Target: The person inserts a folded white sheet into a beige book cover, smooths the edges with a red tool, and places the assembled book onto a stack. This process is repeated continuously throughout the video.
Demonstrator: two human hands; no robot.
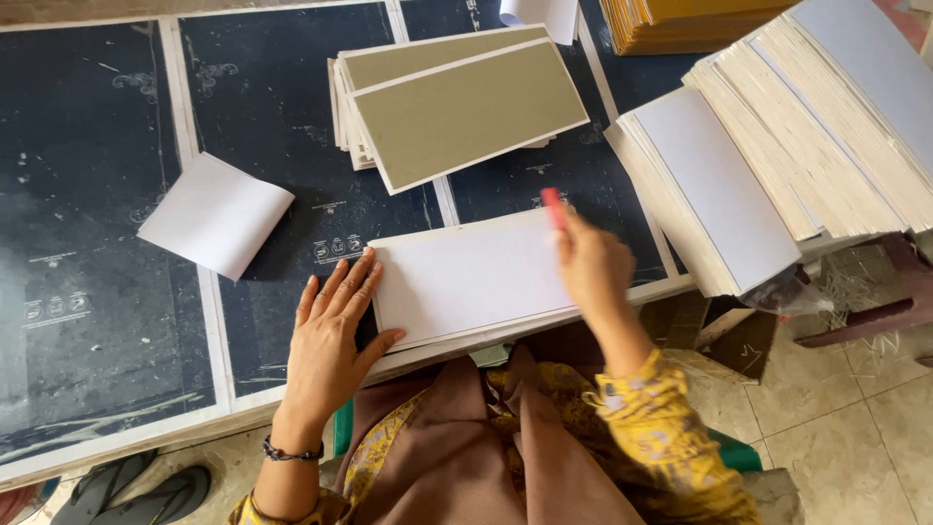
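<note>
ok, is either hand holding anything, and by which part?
Right hand holds a small red tool by its lower end; the grip itself is blurred. Left hand lies flat at the white sheet's left edge, gripping nothing.

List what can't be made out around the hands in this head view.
- Red tool in the right hand: motion-blurred, and the fingers cover its lower part; its kind is unclear.
- Stack under the white rectangular sheet: only its edges show.
- Tall white paper stacks: cut off by the right frame edge.
- Left hand: lies flat, hiding the sheet's left edge.

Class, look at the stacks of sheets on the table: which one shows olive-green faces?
The fanned stack at the table's far middle; the other stacks show white faces.
</note>
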